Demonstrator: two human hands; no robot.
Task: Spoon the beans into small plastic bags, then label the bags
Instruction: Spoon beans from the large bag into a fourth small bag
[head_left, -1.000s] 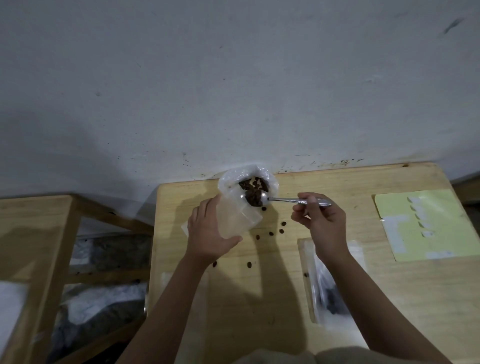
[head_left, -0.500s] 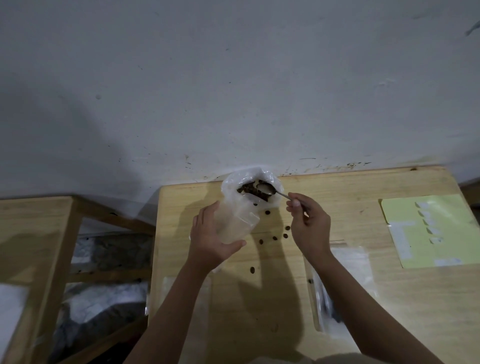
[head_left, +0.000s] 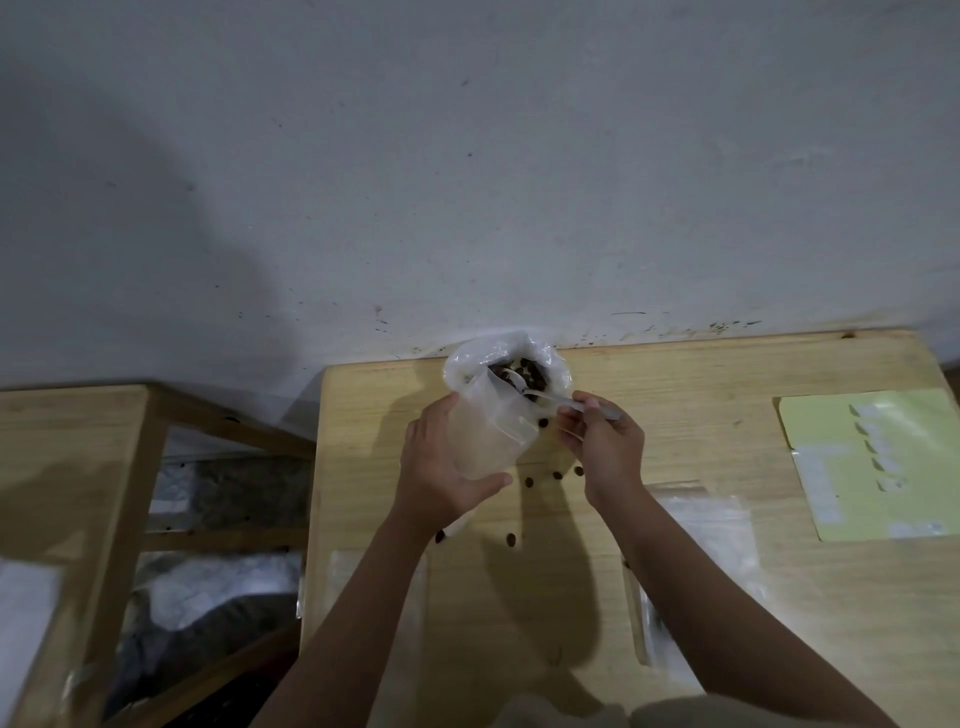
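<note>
The left hand (head_left: 441, 467) grips a small clear plastic bag (head_left: 493, 436) upright on the wooden table (head_left: 727, 597), against the large bag of beans (head_left: 530, 371) by the wall. The right hand (head_left: 605, 447) pinches a metal spoon (head_left: 550, 399), its bowl at the small bag's mouth. Loose beans (head_left: 543, 475) lie scattered nearby; a yellow label sheet (head_left: 878, 462) sits far right

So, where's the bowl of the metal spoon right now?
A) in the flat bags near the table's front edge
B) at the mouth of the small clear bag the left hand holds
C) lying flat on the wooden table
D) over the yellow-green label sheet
B: the right hand holds the metal spoon with its bowl at the mouth of the small clear plastic bag gripped by the left hand.
</note>
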